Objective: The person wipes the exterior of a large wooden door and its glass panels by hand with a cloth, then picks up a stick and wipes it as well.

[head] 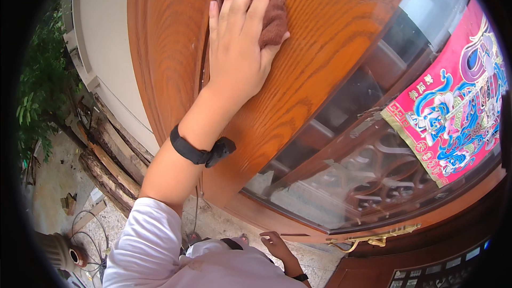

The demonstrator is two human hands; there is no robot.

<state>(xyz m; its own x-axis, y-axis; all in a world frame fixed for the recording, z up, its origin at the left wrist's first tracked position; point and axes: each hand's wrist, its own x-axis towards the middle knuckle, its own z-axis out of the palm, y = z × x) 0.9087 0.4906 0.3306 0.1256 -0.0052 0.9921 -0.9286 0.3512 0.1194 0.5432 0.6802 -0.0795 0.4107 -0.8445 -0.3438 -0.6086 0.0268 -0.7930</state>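
My left hand [240, 44], with a black strap [192, 148] at the wrist, reaches up and lies flat over a bunched brown cloth [275, 16]. It presses the cloth against the orange-brown wood-grain surface of a door [320, 20]. The fingers stretch upward over the cloth and the thumb rests along its lower right side. Low in the picture my right hand [275, 244] hangs beside my body with nothing in it, its fingers loosely apart, below the door's bottom part as seen here.
Right of the wood is a glass pane [312, 192] with a pink figured poster [452, 108] bearing writing. A brass handle [376, 240] juts from the door's edge. At left are a pale wall [108, 36], stacked timber [116, 168], black cable [86, 212], a pot [56, 250] and leafy branches [40, 88].
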